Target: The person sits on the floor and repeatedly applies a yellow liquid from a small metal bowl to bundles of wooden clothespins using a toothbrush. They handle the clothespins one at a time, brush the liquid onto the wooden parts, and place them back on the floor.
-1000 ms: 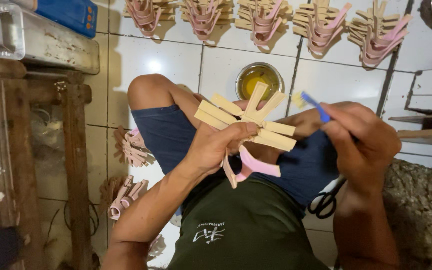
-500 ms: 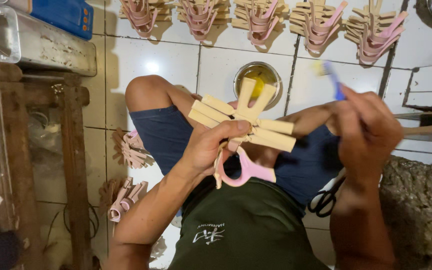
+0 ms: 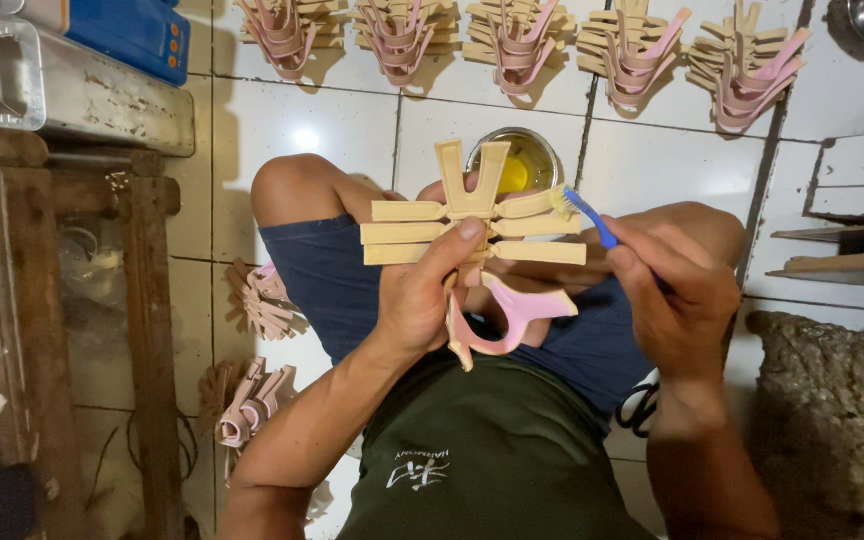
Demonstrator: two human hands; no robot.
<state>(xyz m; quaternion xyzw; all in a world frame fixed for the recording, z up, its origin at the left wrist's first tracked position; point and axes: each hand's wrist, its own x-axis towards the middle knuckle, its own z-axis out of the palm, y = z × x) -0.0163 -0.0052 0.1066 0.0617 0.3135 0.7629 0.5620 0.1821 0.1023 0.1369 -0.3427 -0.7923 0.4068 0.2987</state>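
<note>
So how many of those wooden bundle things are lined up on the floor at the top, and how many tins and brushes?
Bundles in the top row: 5
Bundle in the left hand: 1
Blue brush: 1
Round tin of yellow stuff: 1
Total: 8

1. the left hand (image 3: 422,300) grips a fanned bundle of wooden pieces (image 3: 477,225) with a pink curved piece (image 3: 512,315) beneath.
2. the right hand (image 3: 682,300) holds a blue brush (image 3: 587,215), bristles touching the bundle's right edge.
3. a metal tin of yellow glue (image 3: 517,165) sits on the tiled floor (image 3: 302,120), beyond the bundle.
</note>
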